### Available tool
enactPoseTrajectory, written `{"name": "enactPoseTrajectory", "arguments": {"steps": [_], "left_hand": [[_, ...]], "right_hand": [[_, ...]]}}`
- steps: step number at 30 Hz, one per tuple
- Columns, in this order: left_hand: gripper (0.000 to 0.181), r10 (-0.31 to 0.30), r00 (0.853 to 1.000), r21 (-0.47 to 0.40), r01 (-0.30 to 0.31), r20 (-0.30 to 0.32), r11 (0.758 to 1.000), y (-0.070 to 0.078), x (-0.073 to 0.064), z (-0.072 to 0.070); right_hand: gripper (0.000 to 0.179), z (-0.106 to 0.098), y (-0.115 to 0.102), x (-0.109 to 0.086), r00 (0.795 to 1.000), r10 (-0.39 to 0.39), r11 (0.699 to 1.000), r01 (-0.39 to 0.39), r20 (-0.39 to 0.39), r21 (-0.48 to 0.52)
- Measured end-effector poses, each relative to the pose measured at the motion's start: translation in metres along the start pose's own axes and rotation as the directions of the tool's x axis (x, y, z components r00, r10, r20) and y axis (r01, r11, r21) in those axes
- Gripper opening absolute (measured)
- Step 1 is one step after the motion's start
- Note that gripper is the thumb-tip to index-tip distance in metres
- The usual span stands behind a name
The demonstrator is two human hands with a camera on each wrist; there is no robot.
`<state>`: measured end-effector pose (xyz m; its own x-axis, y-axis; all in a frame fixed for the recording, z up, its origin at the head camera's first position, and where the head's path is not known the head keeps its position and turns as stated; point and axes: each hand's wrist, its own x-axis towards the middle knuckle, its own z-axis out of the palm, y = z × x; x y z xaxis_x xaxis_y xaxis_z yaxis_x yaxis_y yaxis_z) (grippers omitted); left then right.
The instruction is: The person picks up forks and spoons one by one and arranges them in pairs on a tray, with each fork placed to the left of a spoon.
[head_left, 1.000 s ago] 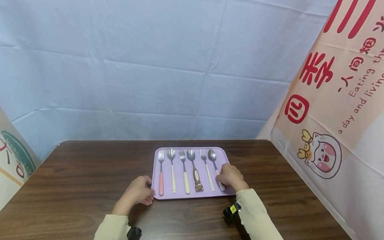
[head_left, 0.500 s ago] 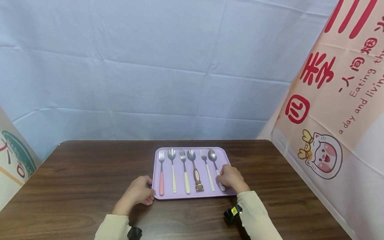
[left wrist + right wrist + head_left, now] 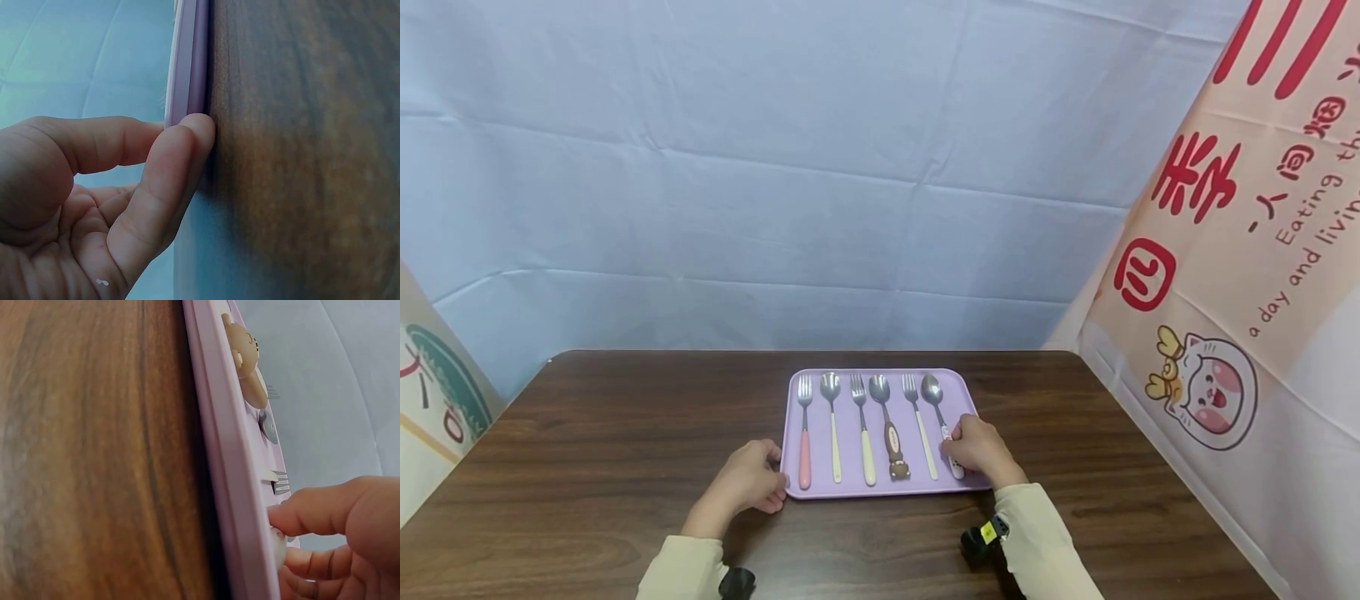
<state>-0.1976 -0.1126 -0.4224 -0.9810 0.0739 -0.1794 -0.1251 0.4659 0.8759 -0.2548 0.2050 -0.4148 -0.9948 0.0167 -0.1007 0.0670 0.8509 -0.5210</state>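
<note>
A lilac tray (image 3: 820,458) lies on the table with a row of forks and spoons on it. My left hand (image 3: 747,479) pinches its left edge near the front corner; in the left wrist view the thumb and a finger meet at the rim (image 3: 187,69). On the tray's right side, my right hand (image 3: 981,448) pinches the patterned white handle of the rightmost spoon (image 3: 932,389), part of it hidden by the fingers. Left of that spoon lies a white-handled fork (image 3: 922,429). A spoon with a brown bear handle (image 3: 892,442) comes after it.
A pink-handled fork (image 3: 805,458), a cream-handled spoon (image 3: 835,450) and a cream-handled fork (image 3: 867,454) fill the tray's left half. The dark wooden table (image 3: 625,433) extends around it. A pale blue cloth (image 3: 775,167) hangs behind, a printed cloth (image 3: 1217,250) at the right.
</note>
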Motion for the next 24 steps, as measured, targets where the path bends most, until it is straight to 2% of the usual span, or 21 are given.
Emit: {"name": "enactPoseTrajectory", "arguments": {"steps": [12,21,24], "left_hand": [[0.029,-0.018,1.0,-0.036,0.018,-0.002,0.999,0.0014,-0.0012,-0.0017],[0.03,-0.018,1.0,-0.037,0.018,-0.003,0.999,0.0001,-0.001,-0.0018],[0.031,-0.018,1.0,-0.008,0.018,0.007,1.0,-0.0005,-0.001,-0.0045]], "right_hand": [[0.019,0.0006,0.0015,-0.0006,1.0,-0.02,0.999,0.02,-0.003,0.032],[0.02,0.0008,0.004,-0.0011,0.999,-0.046,0.998,0.046,0.001,0.043],[0.021,0.0009,0.0051,-0.0031,0.998,-0.056,0.997,0.055,0.019,0.055]]}}
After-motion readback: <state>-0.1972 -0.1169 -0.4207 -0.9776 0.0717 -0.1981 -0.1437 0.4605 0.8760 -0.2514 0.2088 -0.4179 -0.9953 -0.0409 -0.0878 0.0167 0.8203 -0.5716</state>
